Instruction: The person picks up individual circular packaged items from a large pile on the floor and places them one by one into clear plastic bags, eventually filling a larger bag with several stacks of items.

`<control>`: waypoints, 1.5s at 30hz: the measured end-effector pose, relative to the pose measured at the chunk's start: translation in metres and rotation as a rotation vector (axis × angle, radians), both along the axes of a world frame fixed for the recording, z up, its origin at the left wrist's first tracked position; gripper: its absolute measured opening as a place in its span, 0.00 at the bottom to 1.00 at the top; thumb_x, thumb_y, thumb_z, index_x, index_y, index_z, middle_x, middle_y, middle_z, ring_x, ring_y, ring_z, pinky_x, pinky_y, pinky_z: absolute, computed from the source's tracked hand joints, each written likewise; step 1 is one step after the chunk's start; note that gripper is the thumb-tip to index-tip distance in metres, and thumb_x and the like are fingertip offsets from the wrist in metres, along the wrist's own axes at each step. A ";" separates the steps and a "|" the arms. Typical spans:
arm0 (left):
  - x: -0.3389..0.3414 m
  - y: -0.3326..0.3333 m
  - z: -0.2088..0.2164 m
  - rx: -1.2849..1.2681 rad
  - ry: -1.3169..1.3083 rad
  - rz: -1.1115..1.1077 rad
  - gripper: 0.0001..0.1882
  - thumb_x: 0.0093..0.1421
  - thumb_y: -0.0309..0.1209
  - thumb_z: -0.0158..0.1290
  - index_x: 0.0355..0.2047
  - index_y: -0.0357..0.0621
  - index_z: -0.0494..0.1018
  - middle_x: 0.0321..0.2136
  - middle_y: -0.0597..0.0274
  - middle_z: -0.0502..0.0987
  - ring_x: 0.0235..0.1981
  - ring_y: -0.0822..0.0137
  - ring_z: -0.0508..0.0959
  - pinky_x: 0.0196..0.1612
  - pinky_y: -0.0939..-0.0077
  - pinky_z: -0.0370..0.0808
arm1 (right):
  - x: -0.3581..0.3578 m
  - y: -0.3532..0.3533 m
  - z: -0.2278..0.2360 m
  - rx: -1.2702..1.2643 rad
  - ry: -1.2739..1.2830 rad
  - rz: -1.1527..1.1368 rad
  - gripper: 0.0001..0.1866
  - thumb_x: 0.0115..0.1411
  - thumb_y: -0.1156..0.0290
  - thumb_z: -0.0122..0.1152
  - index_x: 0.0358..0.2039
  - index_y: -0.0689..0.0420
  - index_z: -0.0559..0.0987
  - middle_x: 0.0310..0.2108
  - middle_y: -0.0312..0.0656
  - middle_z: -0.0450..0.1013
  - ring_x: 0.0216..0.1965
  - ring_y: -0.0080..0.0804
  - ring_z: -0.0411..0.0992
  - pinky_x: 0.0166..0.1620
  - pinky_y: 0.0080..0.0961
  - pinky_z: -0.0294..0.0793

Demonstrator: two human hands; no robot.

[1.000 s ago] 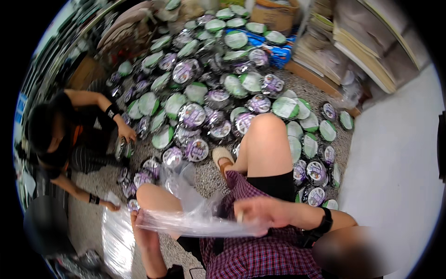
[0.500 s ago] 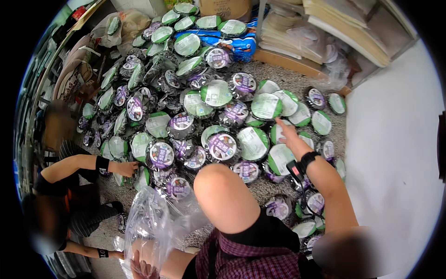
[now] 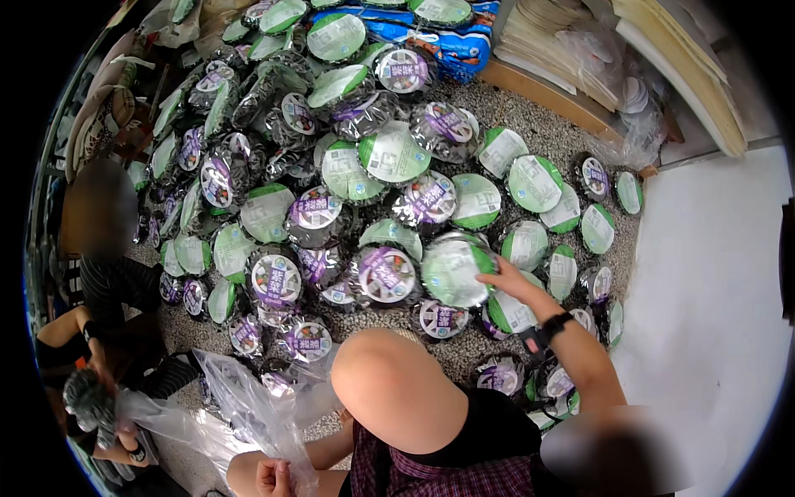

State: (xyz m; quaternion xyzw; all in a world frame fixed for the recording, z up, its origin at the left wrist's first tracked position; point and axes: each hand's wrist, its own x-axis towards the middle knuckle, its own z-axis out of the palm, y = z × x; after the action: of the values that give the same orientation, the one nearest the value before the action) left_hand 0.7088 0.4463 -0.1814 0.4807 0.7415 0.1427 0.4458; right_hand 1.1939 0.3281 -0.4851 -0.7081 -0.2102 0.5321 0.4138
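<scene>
My right hand [image 3: 512, 283], reaching in from the right, grips the right edge of a round plastic-wrapped pack [image 3: 455, 269] with a green-and-white label. That pack lies among similar round packs, some showing purple-and-white labels, such as the one [image 3: 386, 274] just left of it. Low in the view, beside my bent knee, my left hand [image 3: 273, 478] is closed on the edge of a clear plastic bag [image 3: 248, 406]. The bag stretches left toward a co-worker, whose hands hold a dark wrapped pack [image 3: 89, 406].
Round packs cover most of the floor. At the back lies a blue plastic package [image 3: 439, 54]. Stacked pale sheets [image 3: 555, 50] fill a shelf at the upper right, beside a white panel [image 3: 712, 306]. A co-worker sits at the left.
My right hand has come back toward me and taken hold of a green-labelled pack. The co-worker's hands have drawn together at the lower left around a dark pack. The view has shifted.
</scene>
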 end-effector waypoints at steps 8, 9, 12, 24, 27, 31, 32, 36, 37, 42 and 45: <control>0.005 -0.021 -0.011 0.027 -0.055 -0.307 0.06 0.61 0.31 0.50 0.32 0.42 0.71 0.25 0.70 0.68 0.25 0.78 0.66 0.29 0.83 0.64 | -0.131 0.070 0.048 0.153 -0.938 0.127 0.47 0.40 0.63 0.68 0.59 0.61 0.55 0.53 0.56 0.56 0.54 0.52 0.58 0.55 0.38 0.62; 0.012 -0.021 -0.012 0.071 -0.045 -0.325 0.05 0.61 0.31 0.50 0.31 0.42 0.70 0.24 0.70 0.68 0.25 0.78 0.65 0.29 0.84 0.63 | -0.140 0.070 0.037 0.073 -0.913 0.040 0.49 0.39 0.61 0.71 0.58 0.63 0.55 0.52 0.56 0.58 0.54 0.51 0.58 0.55 0.39 0.61; 0.008 -0.028 -0.019 0.085 -0.044 -0.337 0.05 0.61 0.30 0.50 0.30 0.42 0.70 0.23 0.71 0.67 0.24 0.78 0.64 0.28 0.84 0.62 | -0.136 0.065 0.020 -0.162 -0.733 -0.197 0.49 0.38 0.60 0.73 0.57 0.64 0.57 0.49 0.56 0.61 0.51 0.52 0.60 0.53 0.40 0.62; -0.011 -0.034 -0.005 -0.063 -0.244 -0.341 0.14 0.62 0.30 0.46 0.45 0.35 0.73 0.29 0.67 0.75 0.23 0.80 0.65 0.26 0.86 0.61 | -0.048 -0.136 0.021 0.056 0.634 -1.071 0.32 0.49 0.58 0.69 0.53 0.54 0.70 0.52 0.37 0.70 0.53 0.33 0.66 0.57 0.35 0.59; -0.027 -0.039 0.006 0.183 -0.330 -0.282 0.09 0.60 0.29 0.49 0.31 0.36 0.76 0.20 0.72 0.70 0.21 0.82 0.64 0.24 0.84 0.59 | -0.072 -0.131 0.008 0.009 0.267 -1.028 0.32 0.51 0.56 0.67 0.53 0.55 0.69 0.49 0.36 0.71 0.50 0.31 0.67 0.53 0.35 0.62; -0.048 -0.034 0.025 0.016 -0.451 -0.233 0.10 0.60 0.31 0.51 0.34 0.37 0.77 0.16 0.77 0.66 0.17 0.85 0.59 0.20 0.89 0.53 | -0.104 -0.134 0.012 -0.269 0.439 -1.183 0.37 0.49 0.51 0.67 0.56 0.51 0.66 0.54 0.40 0.67 0.54 0.38 0.65 0.58 0.39 0.61; -0.041 -0.031 0.027 0.031 -0.490 -0.227 0.10 0.60 0.31 0.51 0.34 0.37 0.77 0.16 0.77 0.66 0.17 0.85 0.59 0.20 0.89 0.53 | -0.084 -0.174 -0.011 0.183 0.548 -1.123 0.37 0.50 0.51 0.66 0.57 0.51 0.65 0.54 0.40 0.67 0.55 0.39 0.64 0.57 0.40 0.61; -0.060 -0.026 0.031 -0.048 -0.652 -0.218 0.09 0.61 0.29 0.50 0.35 0.38 0.77 0.15 0.77 0.66 0.15 0.86 0.58 0.18 0.88 0.51 | -0.084 -0.137 0.055 0.158 0.230 -0.835 0.33 0.53 0.57 0.65 0.56 0.55 0.65 0.52 0.41 0.69 0.52 0.35 0.66 0.54 0.35 0.66; -0.068 -0.020 0.028 -0.081 -0.770 -0.233 0.09 0.61 0.29 0.49 0.36 0.37 0.76 0.16 0.75 0.68 0.15 0.85 0.59 0.18 0.88 0.52 | -0.083 -0.108 0.098 0.199 0.155 -0.770 0.32 0.54 0.58 0.63 0.56 0.56 0.65 0.52 0.40 0.69 0.52 0.34 0.67 0.54 0.35 0.67; -0.071 -0.022 0.058 -0.429 -1.219 -0.099 0.15 0.64 0.34 0.45 0.40 0.34 0.74 0.13 0.75 0.63 0.13 0.83 0.57 0.16 0.87 0.51 | -0.123 -0.037 0.363 0.823 0.476 -0.302 0.23 0.63 0.61 0.51 0.55 0.60 0.65 0.52 0.45 0.67 0.51 0.34 0.67 0.53 0.31 0.69; -0.074 -0.005 0.064 -0.274 -1.088 0.215 0.20 0.66 0.39 0.42 0.42 0.33 0.72 0.12 0.76 0.60 0.11 0.81 0.56 0.15 0.85 0.51 | -0.262 -0.010 0.416 0.787 0.067 0.183 0.29 0.51 0.66 0.62 0.51 0.62 0.65 0.52 0.49 0.62 0.53 0.40 0.64 0.52 0.34 0.69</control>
State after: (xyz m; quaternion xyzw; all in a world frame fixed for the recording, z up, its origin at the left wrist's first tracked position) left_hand 0.6351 0.4413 -0.1178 0.1977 0.4619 0.3168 0.8045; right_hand 0.9318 0.3181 -0.0687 -0.4563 -0.4465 0.4684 0.6108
